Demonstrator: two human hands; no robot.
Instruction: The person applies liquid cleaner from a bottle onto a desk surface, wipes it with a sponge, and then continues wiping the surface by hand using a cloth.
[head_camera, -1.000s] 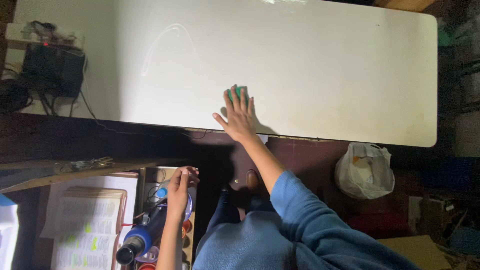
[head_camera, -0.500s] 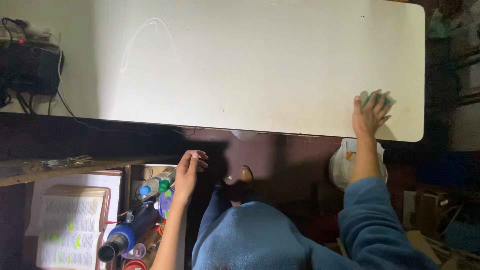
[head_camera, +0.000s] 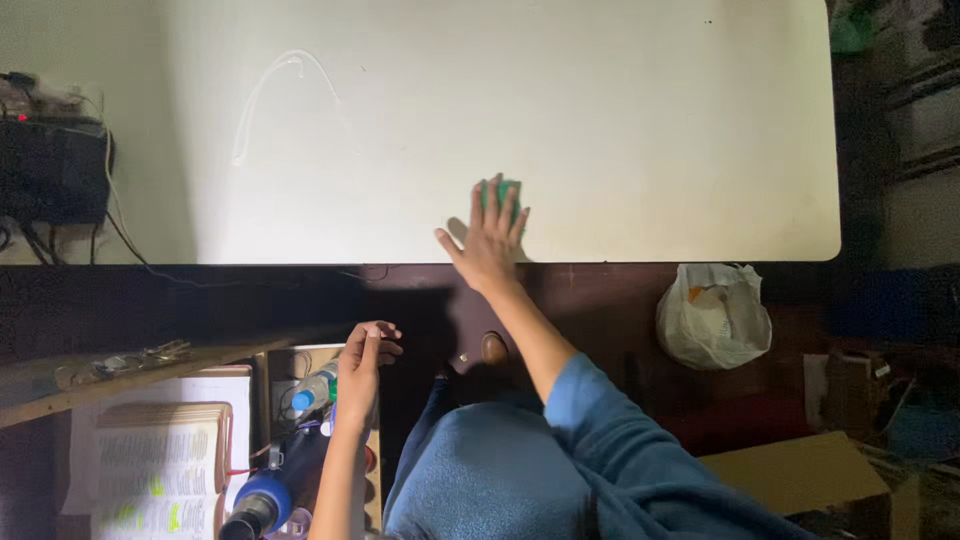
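The small green sponge-like pad (head_camera: 499, 192) lies flat on the long white rectangular counter (head_camera: 620, 100), close to its near edge and about midway along it. It sits directly under the right hand (head_camera: 489, 238): the fingers (head_camera: 497, 205) are spread and laid over it, so only the far end of the green shows past the fingertips. The grip here is a flat press, palm down, not a clench; the pad is pinned beneath the fingers rather than pinched from its sides. Its long axis cannot be told, since most of it is covered.

The right arm, in a blue sleeve (head_camera: 610, 440), runs from the grip back and to the right toward the body, so the pad lies ahead of the wrist along the line of the forearm. To the left of the grip and farther out on the counter, a thin pale curved streak (head_camera: 270, 95) marks the surface, well apart from the pad. To the right, the counter runs on as far as its rounded corner.

The left hand (head_camera: 362, 360) is well apart, below the counter's edge and nearer the body, with fingers loosely curled and holding nothing that can be made out. It hangs just above a box of bottles and a blue tool (head_camera: 275, 480), beside an open book with yellow-green marks (head_camera: 150, 470). A white plastic bag (head_camera: 713, 315) sits on the floor to the right of the grip. The right hand is plainly the nearer one.
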